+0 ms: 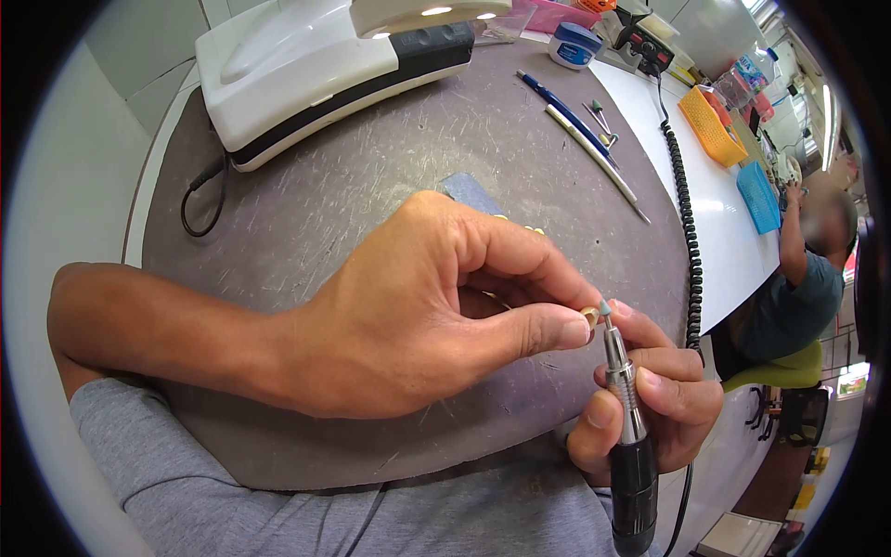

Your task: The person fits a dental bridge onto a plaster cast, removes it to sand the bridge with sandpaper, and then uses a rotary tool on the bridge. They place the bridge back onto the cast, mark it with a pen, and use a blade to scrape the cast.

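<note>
My left hand [399, 306] reaches across the mat from the left, its thumb and forefinger pinching a small gold-coloured, hollow, crown-like piece [590, 317]. In my right hand [682, 395] is a rotary handpiece [635, 473] with a black body and a metal nose, pointing upward. Its green conical grinding bit [605, 307] is right at the edge of the small piece. My right forefinger extends close to the left fingertips. Partly hidden behind my left hand are a blue-grey block [471, 192] and a few small yellowish pieces [533, 230] on the mat.
A white device [316, 79] with a lamp [427, 14] stands at the back left of the grey mat [306, 204]. Pen-like tools [594, 147] lie right of centre, near a blue-lidded jar [574, 46]. A coiled cord [682, 186], yellow basket [710, 128], blue basket [758, 198] and another person [798, 306] are at right.
</note>
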Demonstrator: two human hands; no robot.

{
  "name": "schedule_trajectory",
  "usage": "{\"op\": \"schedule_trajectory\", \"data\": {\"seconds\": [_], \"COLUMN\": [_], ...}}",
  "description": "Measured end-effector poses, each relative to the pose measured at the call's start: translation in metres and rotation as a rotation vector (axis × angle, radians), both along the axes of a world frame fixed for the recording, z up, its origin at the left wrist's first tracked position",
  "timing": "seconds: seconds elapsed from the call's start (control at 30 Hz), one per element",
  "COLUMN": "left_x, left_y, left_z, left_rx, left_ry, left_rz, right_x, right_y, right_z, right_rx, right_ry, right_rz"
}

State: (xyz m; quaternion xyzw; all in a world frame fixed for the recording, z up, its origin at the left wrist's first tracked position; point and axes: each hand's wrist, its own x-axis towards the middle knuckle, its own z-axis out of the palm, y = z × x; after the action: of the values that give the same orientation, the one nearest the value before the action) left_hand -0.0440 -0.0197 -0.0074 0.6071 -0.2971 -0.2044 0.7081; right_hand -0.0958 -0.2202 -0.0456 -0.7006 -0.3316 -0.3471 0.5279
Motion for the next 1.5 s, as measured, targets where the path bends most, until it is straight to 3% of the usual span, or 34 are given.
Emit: {"op": "schedule_trajectory", "data": {"seconds": [1.5], "left_x": [-0.0002], "left_y": [0.0002], "left_z": [0.0009], "left_rx": [0.025], "left_ry": [0.046], "left_rz": [-0.013], "right_x": [0.0041], "right_y": [-0.0019], "right_z": [-0.002], "right_rx": [0.081], "right_ry": [-0.014], "right_rz": [-0.023]}}
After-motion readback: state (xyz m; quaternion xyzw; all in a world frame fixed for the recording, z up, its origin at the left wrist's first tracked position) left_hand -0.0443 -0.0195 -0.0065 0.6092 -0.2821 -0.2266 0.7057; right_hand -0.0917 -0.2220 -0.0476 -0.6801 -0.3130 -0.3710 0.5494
